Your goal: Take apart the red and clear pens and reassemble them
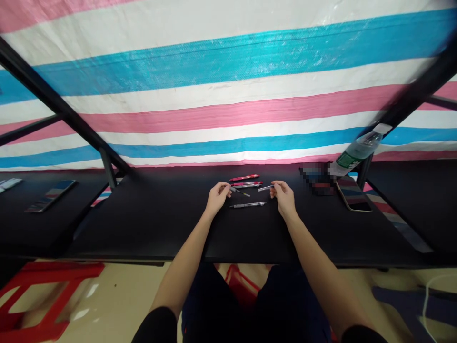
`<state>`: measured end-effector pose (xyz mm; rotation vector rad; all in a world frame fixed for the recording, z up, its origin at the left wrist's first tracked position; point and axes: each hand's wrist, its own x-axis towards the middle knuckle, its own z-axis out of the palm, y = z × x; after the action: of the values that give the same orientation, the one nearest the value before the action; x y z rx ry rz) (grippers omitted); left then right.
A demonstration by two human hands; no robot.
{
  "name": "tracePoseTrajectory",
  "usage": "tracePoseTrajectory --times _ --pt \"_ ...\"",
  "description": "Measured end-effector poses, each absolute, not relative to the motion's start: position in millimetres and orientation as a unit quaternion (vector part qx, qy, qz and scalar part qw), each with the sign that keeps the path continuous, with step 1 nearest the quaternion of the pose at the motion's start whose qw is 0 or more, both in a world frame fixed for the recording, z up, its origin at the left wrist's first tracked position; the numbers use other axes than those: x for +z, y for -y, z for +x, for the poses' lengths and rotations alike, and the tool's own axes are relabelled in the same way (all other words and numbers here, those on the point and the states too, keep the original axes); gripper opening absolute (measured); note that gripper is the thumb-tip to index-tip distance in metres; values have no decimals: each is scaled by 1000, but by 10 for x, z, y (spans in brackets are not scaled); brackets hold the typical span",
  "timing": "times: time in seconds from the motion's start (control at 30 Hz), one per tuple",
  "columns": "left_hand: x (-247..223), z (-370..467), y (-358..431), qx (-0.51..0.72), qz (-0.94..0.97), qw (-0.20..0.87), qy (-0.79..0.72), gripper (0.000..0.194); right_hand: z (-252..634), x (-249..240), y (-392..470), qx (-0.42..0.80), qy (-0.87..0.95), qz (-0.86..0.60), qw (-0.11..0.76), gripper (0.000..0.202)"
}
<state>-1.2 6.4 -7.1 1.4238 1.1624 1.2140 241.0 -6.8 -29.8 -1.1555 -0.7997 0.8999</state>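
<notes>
We pinch a pen refill (243,193) in our left hand (218,196) and a transparent pen barrel (264,188) in our right hand (284,196), both just beyond the clear pen (247,205) on the black surface (150,219); two red pens (244,178) lie beyond it too.

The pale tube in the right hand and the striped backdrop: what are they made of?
Pale tube: likely smooth plastic, for it looks partly see-through, though too small to be sure. Striped backdrop: apparently woven plastic sheeting, slightly glossy, from its fine weave and bright glints.
</notes>
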Motion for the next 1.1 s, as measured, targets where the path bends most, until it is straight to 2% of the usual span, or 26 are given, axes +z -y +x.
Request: tracePoseTrajectory --times 0.23,0.53,1.1 --pt "-78 -15 -57 502 536 489 -471 20 2451 -345 48 387 347 -516 681 20" --pt "-32 8 -43 523 551 488 -429 27 2446 -352 44 384 355 -523 673 20" --pt "-14 -5 -50 548 535 469 -440 29 2444 -333 57 382 366 -528 664 20"
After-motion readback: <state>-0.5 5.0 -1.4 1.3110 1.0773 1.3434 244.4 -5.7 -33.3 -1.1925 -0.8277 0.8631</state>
